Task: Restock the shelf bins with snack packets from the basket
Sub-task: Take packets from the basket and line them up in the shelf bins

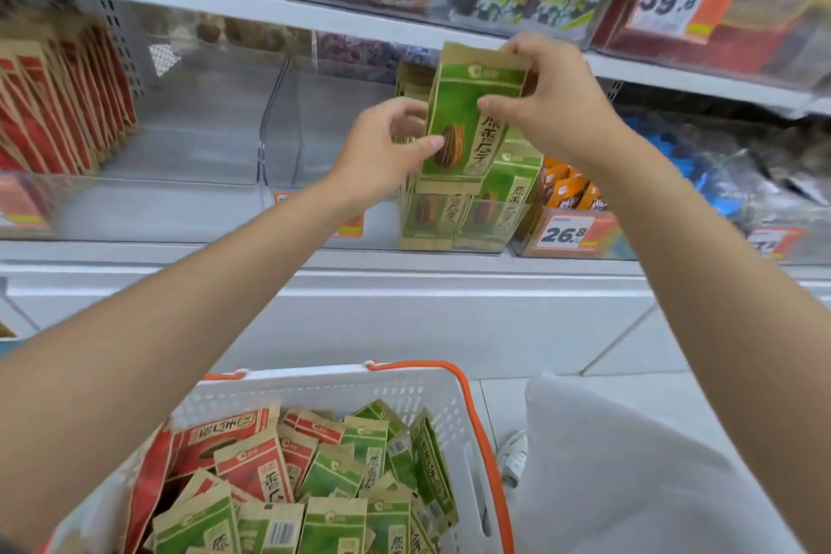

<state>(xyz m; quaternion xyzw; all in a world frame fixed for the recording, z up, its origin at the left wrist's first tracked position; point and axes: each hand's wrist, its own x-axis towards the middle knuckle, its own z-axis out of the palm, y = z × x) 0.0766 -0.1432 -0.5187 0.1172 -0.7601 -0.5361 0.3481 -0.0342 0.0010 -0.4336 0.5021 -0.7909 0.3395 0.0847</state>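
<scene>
Holding: we have one green packet [467, 117] upright between both hands, its printed front towards us, just above the row standing in the clear bin [310, 126].
Left hand: our left hand [382, 148] is curled, thumb on the front and fingers behind, pinching the packet's lower left edge.
Right hand: our right hand [557, 103] grips the upper right corner, fingers hooked over the top edge and thumb pressed on the front face.
Bin contents: shelved green packets [503, 193] stand upright in the bin's right part, fronts facing out; whether the held one touches them we cannot tell.
Basket: the white basket [323, 387] with orange handles sits low in front of us, between our forearms, heaped with loose green packets [332, 526] and red packets [252, 463] lying at all angles.
Left of the shelf: red pouches [58, 103] stand in a tight row in the neighbouring bin.
Right of the shelf: orange packets [569, 189] sit behind a price tag [564, 234] reading 26.8.
Floor: a white shoe [515, 454] shows just beside the basket.
</scene>
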